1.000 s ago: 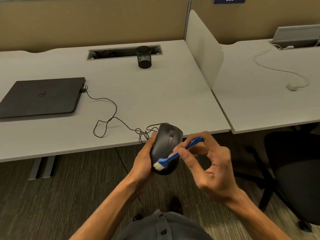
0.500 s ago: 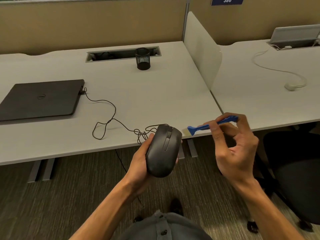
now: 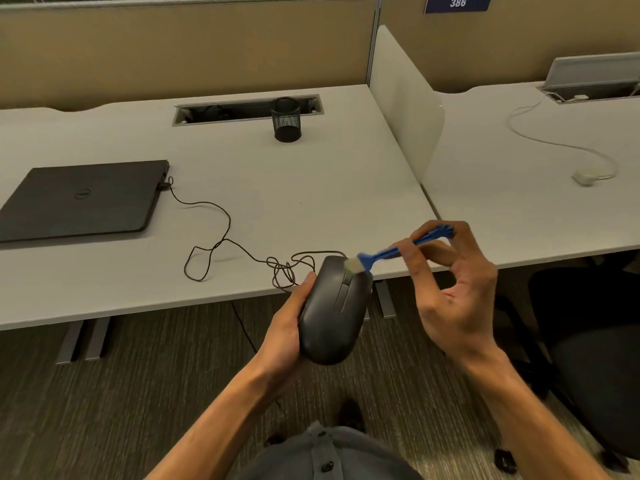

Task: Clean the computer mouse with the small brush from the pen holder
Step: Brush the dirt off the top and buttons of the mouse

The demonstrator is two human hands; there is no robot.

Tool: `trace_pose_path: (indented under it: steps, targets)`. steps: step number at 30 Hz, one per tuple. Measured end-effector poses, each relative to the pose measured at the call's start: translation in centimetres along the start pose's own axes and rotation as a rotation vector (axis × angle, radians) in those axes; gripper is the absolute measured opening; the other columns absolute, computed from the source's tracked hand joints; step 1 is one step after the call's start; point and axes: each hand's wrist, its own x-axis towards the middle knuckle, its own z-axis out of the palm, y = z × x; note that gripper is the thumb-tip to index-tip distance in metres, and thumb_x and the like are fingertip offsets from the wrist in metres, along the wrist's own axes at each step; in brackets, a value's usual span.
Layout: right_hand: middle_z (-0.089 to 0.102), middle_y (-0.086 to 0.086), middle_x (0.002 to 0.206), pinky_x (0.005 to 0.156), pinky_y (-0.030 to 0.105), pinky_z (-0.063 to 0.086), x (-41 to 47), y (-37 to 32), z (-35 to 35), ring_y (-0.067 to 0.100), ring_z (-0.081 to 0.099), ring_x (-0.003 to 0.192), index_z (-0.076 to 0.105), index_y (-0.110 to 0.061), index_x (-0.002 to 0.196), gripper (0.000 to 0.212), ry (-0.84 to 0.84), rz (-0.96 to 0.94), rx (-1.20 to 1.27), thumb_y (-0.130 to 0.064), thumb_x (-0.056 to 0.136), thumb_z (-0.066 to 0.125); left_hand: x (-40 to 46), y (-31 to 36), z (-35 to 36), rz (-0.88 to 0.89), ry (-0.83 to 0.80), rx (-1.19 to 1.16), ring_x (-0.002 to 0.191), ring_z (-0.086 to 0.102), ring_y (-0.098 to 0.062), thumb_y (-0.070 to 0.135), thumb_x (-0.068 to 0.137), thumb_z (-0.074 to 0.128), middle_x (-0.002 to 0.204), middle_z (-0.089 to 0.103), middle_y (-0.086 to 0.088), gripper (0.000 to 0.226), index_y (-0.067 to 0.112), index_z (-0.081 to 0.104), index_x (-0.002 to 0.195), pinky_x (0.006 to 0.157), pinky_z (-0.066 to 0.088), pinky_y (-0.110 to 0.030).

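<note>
My left hand grips a black wired computer mouse from its left side and holds it in the air just off the desk's front edge, buttons facing up. My right hand pinches the handle of a small blue brush between thumb and fingers. The brush's pale bristles touch the front right corner of the mouse, near the scroll wheel. The black mesh pen holder stands at the back of the desk and looks empty.
The mouse's black cable loops over the white desk to a shut black laptop at the left. A white divider separates a second desk with a white cable. A black chair stands at the right.
A second ago the bristles were on the mouse's near end. The right hand then lifted the brush away to the right, and now it has brought the bristles down on the mouse's front.
</note>
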Motion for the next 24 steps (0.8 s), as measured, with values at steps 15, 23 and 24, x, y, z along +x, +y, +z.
trace_pose_path:
  steps: [15,23,24]
  targets:
    - [0.073,0.000,0.087,0.074,0.024,0.059,-1.3,-0.5,-1.4,0.013,0.075,0.081,0.057,-0.018,0.101,0.014,-0.214,0.048,0.316,-0.016,0.088,0.061,1.5,-0.1,0.6,0.027,-0.008,-0.015,0.074,0.072,-0.016,0.058,0.082,0.044,0.096,0.077,-0.006,0.043,0.031,0.076,0.094,0.055,0.055,-0.029]
    - [0.069,-0.029,0.094,0.082,0.012,0.051,1.8,3.0,-2.2,-0.004,0.070,0.087,0.050,-0.031,0.102,0.016,0.121,0.159,0.102,-0.026,0.092,0.061,2.1,0.6,2.1,-0.007,-0.200,-0.176,0.066,0.067,-0.023,0.049,0.089,0.036,0.092,0.063,-0.022,0.069,0.000,0.040,0.139,0.054,0.055,-0.029]
    - [0.068,-0.032,0.093,0.083,0.011,0.050,2.1,3.1,-2.3,-0.006,0.069,0.087,0.049,-0.032,0.102,0.017,0.148,0.149,0.080,-0.027,0.091,0.061,2.2,0.7,2.3,-0.009,-0.203,-0.177,0.064,0.067,-0.023,0.048,0.091,0.033,0.091,0.062,-0.022,0.069,-0.001,0.039,0.139,0.053,0.055,-0.028]
